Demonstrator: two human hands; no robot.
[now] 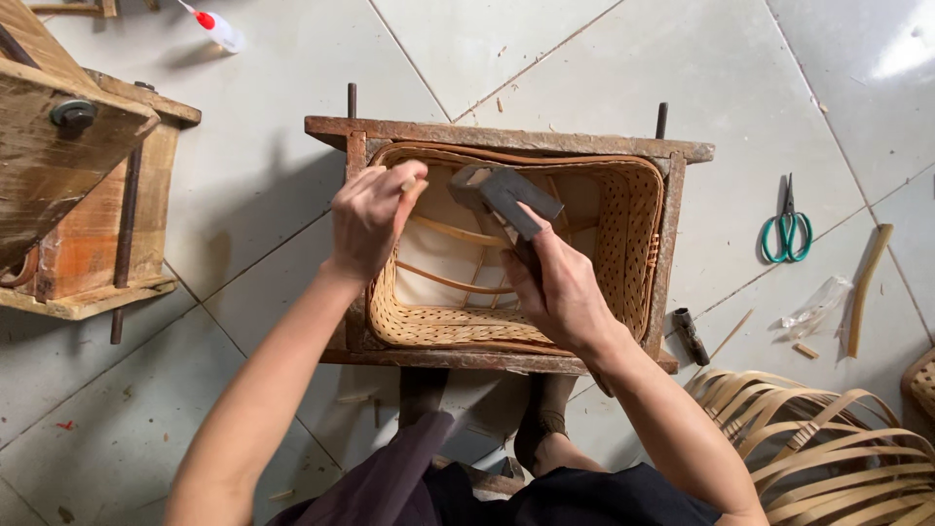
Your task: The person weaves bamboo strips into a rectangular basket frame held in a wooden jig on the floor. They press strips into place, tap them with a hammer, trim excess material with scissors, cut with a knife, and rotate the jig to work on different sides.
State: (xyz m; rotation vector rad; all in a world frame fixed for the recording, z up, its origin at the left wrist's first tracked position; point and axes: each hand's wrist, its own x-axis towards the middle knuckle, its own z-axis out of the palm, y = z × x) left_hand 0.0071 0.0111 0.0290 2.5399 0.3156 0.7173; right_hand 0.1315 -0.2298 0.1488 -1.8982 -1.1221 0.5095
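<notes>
Two hands over the woven basket (623, 244). Right hand (560, 282) clenched round a dark metal hammer (506, 200), head angled up-left toward left hand (370, 219), closer to rim, pinching a small peg (414, 185). Peg tip hidden behind fingers. Wooden frame (506, 141) surrounding; scissors (787, 229) far right.
</notes>
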